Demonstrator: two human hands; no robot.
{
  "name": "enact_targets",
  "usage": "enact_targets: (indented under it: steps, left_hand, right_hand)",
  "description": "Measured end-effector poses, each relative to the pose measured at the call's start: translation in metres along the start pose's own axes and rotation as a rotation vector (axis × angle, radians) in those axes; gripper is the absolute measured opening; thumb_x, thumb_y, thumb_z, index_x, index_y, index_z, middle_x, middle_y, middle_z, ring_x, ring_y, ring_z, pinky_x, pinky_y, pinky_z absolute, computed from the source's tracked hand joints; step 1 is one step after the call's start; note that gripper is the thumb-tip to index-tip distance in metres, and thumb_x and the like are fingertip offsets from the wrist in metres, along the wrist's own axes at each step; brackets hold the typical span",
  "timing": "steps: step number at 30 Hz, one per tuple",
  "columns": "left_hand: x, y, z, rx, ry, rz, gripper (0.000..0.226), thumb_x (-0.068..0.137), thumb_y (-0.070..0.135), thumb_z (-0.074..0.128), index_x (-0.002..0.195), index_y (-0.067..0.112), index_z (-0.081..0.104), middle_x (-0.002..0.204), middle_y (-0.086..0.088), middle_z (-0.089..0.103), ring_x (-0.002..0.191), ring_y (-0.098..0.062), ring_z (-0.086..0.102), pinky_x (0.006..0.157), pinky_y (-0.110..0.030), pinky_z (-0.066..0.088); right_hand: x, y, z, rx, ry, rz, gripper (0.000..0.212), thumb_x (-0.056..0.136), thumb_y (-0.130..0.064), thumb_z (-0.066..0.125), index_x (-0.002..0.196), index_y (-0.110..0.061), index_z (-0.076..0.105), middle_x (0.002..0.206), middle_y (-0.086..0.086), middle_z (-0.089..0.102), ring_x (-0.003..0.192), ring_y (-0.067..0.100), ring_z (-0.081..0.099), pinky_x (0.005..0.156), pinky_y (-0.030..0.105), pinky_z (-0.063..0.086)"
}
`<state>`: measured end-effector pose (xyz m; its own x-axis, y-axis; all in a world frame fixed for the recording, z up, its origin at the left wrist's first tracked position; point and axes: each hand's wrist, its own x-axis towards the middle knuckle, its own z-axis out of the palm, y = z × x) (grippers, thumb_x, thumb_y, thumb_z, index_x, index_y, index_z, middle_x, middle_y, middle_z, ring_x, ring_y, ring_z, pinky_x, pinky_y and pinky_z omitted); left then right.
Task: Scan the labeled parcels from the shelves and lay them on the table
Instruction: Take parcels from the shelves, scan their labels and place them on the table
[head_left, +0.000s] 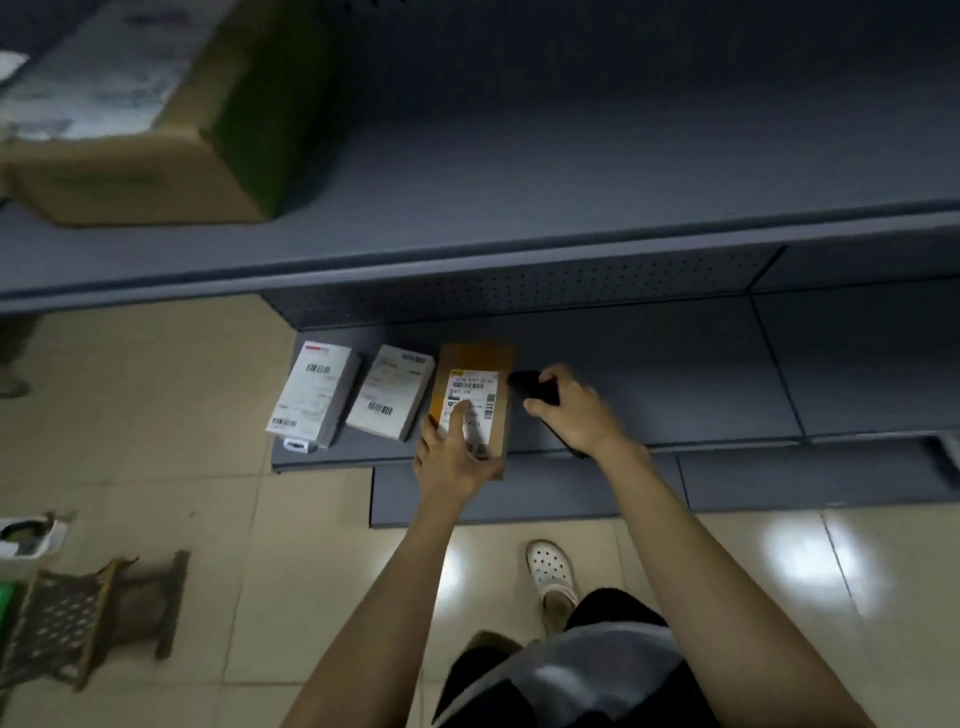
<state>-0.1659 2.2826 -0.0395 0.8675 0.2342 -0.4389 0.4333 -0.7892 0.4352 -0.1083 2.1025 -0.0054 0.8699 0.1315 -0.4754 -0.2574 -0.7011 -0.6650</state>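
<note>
On the low grey shelf (649, 395) lies a brown parcel (475, 358) with a white barcode label. My left hand (454, 454) holds its near end, thumb on the left edge and a straight finger on the label. Just right of the parcel my right hand (576, 410) grips a black handheld scanner (530, 387), whose head sits beside the parcel's upper right corner. Two white labeled parcels lie to the left on the same shelf: one (314, 392) at the shelf's left end, the other (390, 392) next to the brown parcel.
A deep grey upper shelf (519, 249) overhangs the low one and carries a large cardboard box (145, 156) at the left. Beige tiled floor lies below, with a woven stool (88, 618) at the lower left. My foot in a white clog (550, 571) stands near the shelf base.
</note>
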Motion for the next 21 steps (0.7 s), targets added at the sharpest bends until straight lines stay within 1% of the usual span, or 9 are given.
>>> enact_targets:
  steps: [3,6,10,13,15,19,21]
  left_hand:
    - [0.013,-0.006,-0.007,0.03,-0.068,0.03,0.103,0.07,0.044,0.084,0.151,0.041,0.02,0.16,-0.015,0.009,0.145,-0.039,0.019,0.114,-0.056,0.027]
    - [0.024,-0.017,-0.009,0.038,-0.087,0.051,0.107,0.068,0.045,0.083,0.152,0.042,0.017,0.161,-0.012,0.007,0.146,-0.036,0.016,0.115,-0.055,0.025]
    - [0.047,-0.035,-0.007,0.015,-0.149,0.067,0.108,0.068,0.046,0.084,0.152,0.042,0.017,0.162,-0.015,0.003,0.147,-0.038,0.012,0.116,-0.054,0.021]
    - [0.063,-0.051,-0.003,-0.007,-0.155,0.095,0.105,0.071,0.046,0.083,0.152,0.039,0.018,0.161,-0.019,0.001,0.148,-0.04,0.008,0.118,-0.054,0.017]
    - [0.075,-0.061,0.003,0.009,-0.148,0.118,0.103,0.072,0.045,0.082,0.153,0.036,0.019,0.161,-0.02,-0.002,0.149,-0.04,0.006,0.119,-0.053,0.014]
    - [0.097,-0.074,0.016,0.038,-0.097,0.125,0.102,0.073,0.047,0.082,0.153,0.034,0.02,0.161,-0.021,-0.006,0.147,-0.04,0.005,0.117,-0.052,0.015]
    - [0.107,-0.079,0.022,0.04,-0.026,0.128,0.102,0.072,0.05,0.082,0.153,0.031,0.023,0.161,-0.023,-0.004,0.148,-0.041,0.003,0.115,-0.054,0.016]
  right_hand:
    - [0.006,-0.013,0.015,0.024,0.021,0.068,0.049,0.096,-0.045,0.057,0.138,-0.025,0.04,0.133,0.015,0.057,0.115,0.034,0.057,0.085,0.037,0.047]
    - [0.004,-0.021,0.03,0.05,0.068,0.122,0.049,0.096,-0.045,0.057,0.137,-0.024,0.039,0.132,0.016,0.058,0.115,0.036,0.058,0.09,0.04,0.049]
    - [-0.005,-0.027,0.051,0.103,0.162,0.175,0.045,0.098,-0.043,0.056,0.134,-0.023,0.037,0.128,0.012,0.058,0.108,0.032,0.058,0.08,0.036,0.043]
    - [-0.015,-0.027,0.07,0.142,0.245,0.236,0.043,0.098,-0.039,0.057,0.132,-0.022,0.037,0.125,0.011,0.058,0.102,0.031,0.059,0.081,0.037,0.046]
    - [-0.018,-0.026,0.085,0.139,0.29,0.275,0.041,0.098,-0.037,0.057,0.131,-0.022,0.037,0.127,0.011,0.056,0.103,0.031,0.059,0.08,0.036,0.044]
    - [-0.015,-0.025,0.115,0.134,0.337,0.326,0.042,0.098,-0.036,0.058,0.131,-0.021,0.037,0.131,0.01,0.053,0.109,0.034,0.057,0.082,0.037,0.041]
    - [-0.007,-0.026,0.129,0.137,0.333,0.336,0.042,0.098,-0.037,0.057,0.131,-0.021,0.036,0.131,0.011,0.053,0.108,0.035,0.057,0.082,0.038,0.041]
